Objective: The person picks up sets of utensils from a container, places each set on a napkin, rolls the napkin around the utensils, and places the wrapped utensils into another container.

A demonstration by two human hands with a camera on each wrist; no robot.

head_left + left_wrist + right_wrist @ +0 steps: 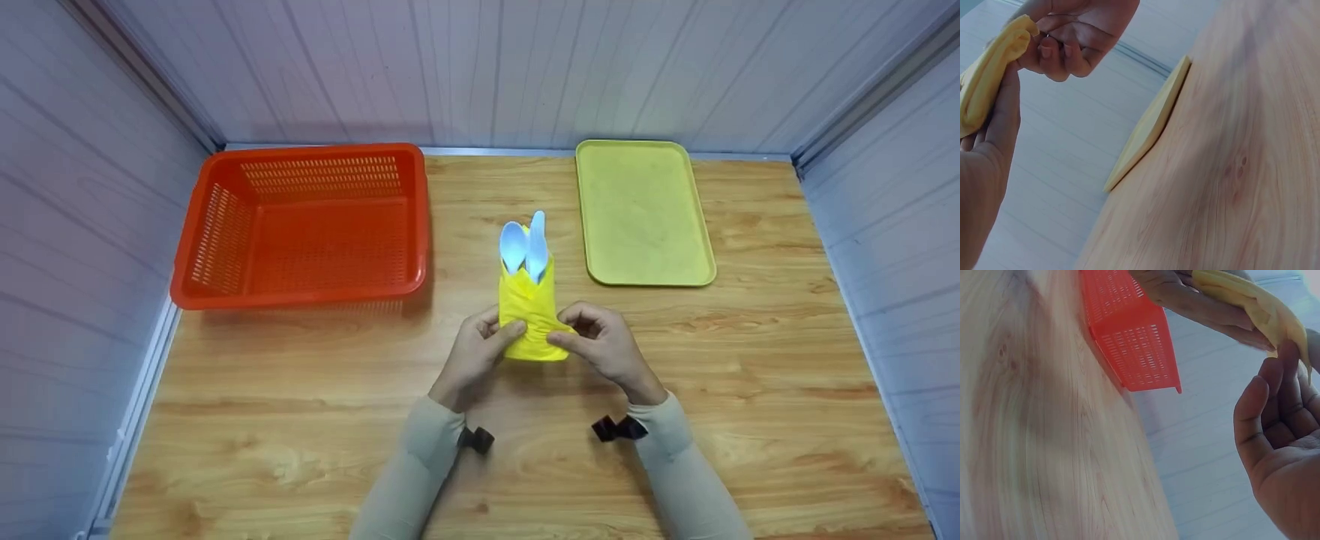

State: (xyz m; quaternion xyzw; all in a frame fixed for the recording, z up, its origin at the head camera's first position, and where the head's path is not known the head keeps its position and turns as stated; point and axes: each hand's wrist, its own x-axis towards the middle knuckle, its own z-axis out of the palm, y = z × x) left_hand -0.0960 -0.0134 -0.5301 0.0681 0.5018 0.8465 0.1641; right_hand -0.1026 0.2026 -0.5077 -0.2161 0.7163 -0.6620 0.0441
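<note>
A yellow napkin [527, 315] is folded into a pocket, held up above the table between both hands. From its top stick out a pale spoon [514, 244] and, beside it, a pale knife [538, 244]; their lower ends are hidden inside. My left hand [480, 345] grips the napkin's left side, thumb on the front and fingers behind. At the lower right edge, my right hand [604, 345] pinches a corner of the napkin between thumb and fingers. The left wrist view shows the folded napkin [988, 73] from its side, lying along the left fingers.
A red perforated basket [300, 298] stands at the back left of the wooden table [750, 420]. Toward the back right lies a flat yellow tray [645, 214]. Pale panelled walls [495, 75] enclose the table at the back and on both sides.
</note>
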